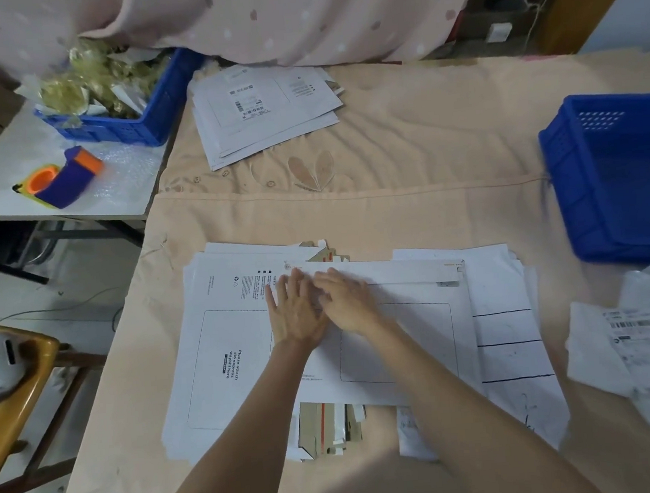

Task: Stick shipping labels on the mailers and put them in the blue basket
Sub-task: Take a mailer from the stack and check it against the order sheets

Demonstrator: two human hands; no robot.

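**Mailers on the peach cloth: both hands flat on the top one**

Mailers [361, 344], white, in a loose stack at the near middle of the surface [424, 154]; we list the top one as lying with its long axis left to right, its folded flap edge along the far side.

Left hand [295, 314]: our fingers [291, 283] straight and spread, palm down on the top mailer near its far edge; nothing is gripped.

Right hand [348, 300]: likewise flat, fingers pointing far-left, its edge overlapping our left hand; it grips nothing; we judge this to be a pressing or smoothing of the flap or of a label, and we cannot tell which, since the hands cover the spot.

Shipping labels [645, 343]: loose printed sheets at the near right, well apart from both hands; nearer the right hand.

Blue basket [615, 179]: at the right edge of the surface, beyond the labels; it lies to the right of the mailer, in line with the mailer's long axis; the right hand is the nearer one; we judge that a carry would run rightward.

Second pile of mailers [268, 111]: far centre; the top one already bears a label.

Other blue crate [122, 118]: far left, on a side table; full of crumpled wrapping.
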